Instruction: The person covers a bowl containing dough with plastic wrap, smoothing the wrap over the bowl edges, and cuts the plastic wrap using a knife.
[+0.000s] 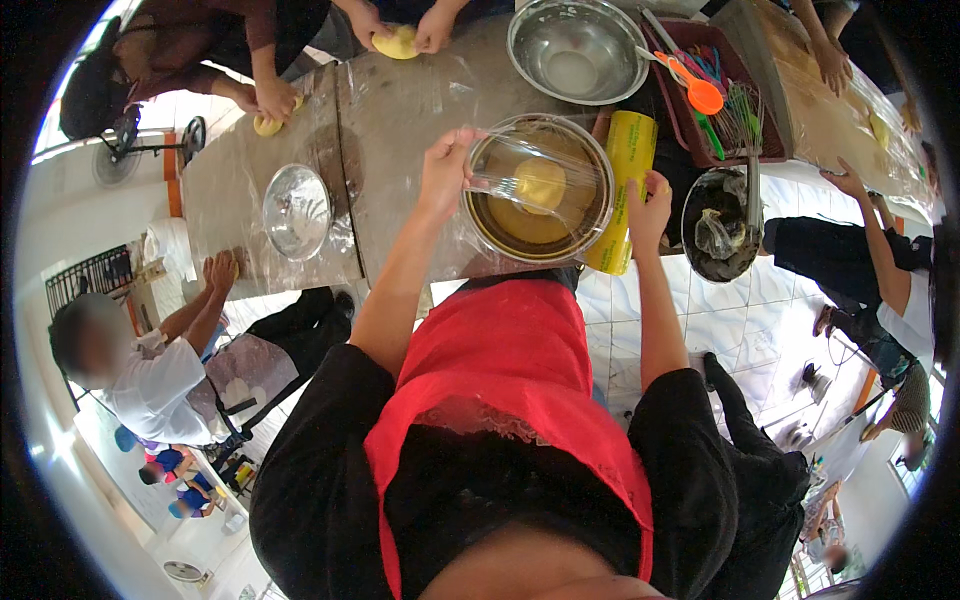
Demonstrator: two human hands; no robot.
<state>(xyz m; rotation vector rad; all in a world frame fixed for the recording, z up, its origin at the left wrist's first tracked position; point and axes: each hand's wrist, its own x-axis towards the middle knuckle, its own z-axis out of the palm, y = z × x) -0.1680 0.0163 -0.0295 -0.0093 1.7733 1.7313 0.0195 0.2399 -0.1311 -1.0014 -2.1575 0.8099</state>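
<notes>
A steel bowl (pixel 536 238) stands near the table edge with a ball of yellow dough (pixel 540 185) inside. Clear plastic cling wrap (pixel 525 150) stretches over part of the bowl. My left hand (pixel 448 171) is closed on the wrap's end at the bowl's left rim. To the right of the bowl lies a yellow roll of cling wrap (pixel 631 150), tilted slightly. My right hand (pixel 649 210) is at the roll's right side, its fingers bent against or close to it; whether it grips the roll is not clear.
A large steel bowl (pixel 577 94) and a maroon basket (pixel 675 127) with whisks and an orange measuring spoon (pixel 703 97) stand behind. A smaller bowl (pixel 298 212) is at left, a dark-bottomed bowl (pixel 697 262) at right. Several people work around the plastic-covered table (pixel 405 112), some kneading dough.
</notes>
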